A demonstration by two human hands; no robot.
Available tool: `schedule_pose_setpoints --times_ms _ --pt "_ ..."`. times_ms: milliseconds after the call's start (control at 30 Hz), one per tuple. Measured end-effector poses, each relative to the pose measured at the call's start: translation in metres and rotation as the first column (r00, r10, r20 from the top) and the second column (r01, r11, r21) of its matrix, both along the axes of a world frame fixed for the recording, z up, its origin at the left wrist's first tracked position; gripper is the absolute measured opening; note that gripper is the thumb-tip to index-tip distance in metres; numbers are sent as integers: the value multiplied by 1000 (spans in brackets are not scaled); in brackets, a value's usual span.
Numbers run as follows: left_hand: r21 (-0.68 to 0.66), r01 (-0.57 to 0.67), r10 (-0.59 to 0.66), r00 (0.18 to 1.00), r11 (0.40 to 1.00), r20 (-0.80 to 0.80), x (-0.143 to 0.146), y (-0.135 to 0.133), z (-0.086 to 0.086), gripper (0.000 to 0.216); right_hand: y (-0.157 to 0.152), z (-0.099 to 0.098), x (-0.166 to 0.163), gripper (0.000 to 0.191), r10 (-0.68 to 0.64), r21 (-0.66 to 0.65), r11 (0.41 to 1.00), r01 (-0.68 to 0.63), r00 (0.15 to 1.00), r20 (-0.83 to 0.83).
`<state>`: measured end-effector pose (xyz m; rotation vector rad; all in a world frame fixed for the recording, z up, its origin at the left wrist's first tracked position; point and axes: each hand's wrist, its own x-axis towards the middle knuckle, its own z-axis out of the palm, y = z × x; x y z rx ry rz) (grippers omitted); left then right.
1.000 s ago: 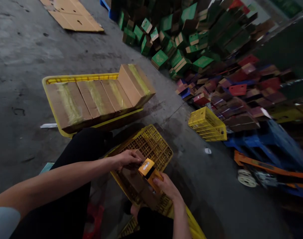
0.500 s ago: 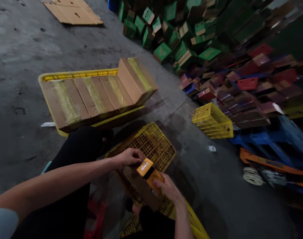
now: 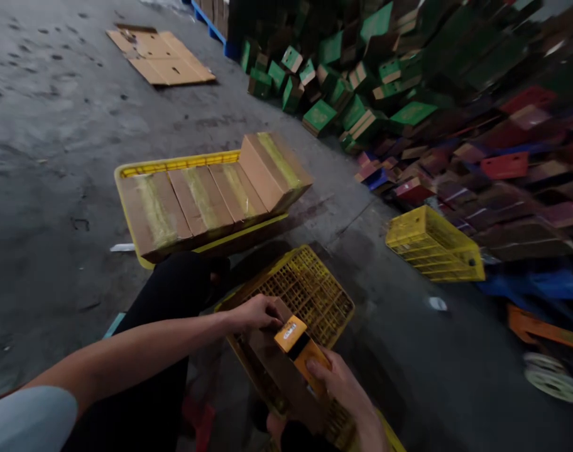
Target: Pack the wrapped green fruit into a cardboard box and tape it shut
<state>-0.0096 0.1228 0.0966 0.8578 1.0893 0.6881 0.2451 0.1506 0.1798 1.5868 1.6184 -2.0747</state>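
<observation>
A brown cardboard box lies on an upturned yellow crate in front of my knees. My left hand rests on the box's far end, fingers curled over its edge. My right hand grips an orange and black tape dispenser that sits on top of the box. Part of the box is hidden under my hands.
A yellow tray with several taped brown boxes lies ahead on the concrete floor. Heaps of green boxes and red boxes fill the right. Another yellow crate stands right; flattened cardboard far back.
The view has shifted, so everything sits lower and more to the right. My right hand and the dispenser have slid slightly down the box. My left hand stays on the far end.
</observation>
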Motion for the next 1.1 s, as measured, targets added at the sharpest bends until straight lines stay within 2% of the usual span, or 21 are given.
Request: schedule_pose_setpoints --times_ms 167,300,500,767,867,1100 --pt "2 -23 23 999 1000 -48 -2 4 6 28 0 3 -5 69 -6 -19 1000 6 1000 10" --pt "23 -14 16 994 1000 -105 -4 4 11 26 -1 4 -8 70 16 -29 999 -16 1000 0" --pt "-20 -62 60 995 998 -79 -2 2 7 29 -1 5 -11 65 -15 -23 1000 16 999 30" --pt "-10 -35 36 999 999 16 -3 4 5 37 -2 8 -10 59 -12 -17 1000 13 999 45" --pt "-39 -38 38 999 999 9 -4 4 6 39 -3 10 -10 55 -19 -20 1000 20 998 57" --pt "-15 -50 50 999 999 -18 -7 4 6 34 -3 13 -13 51 -14 -37 999 16 999 45"
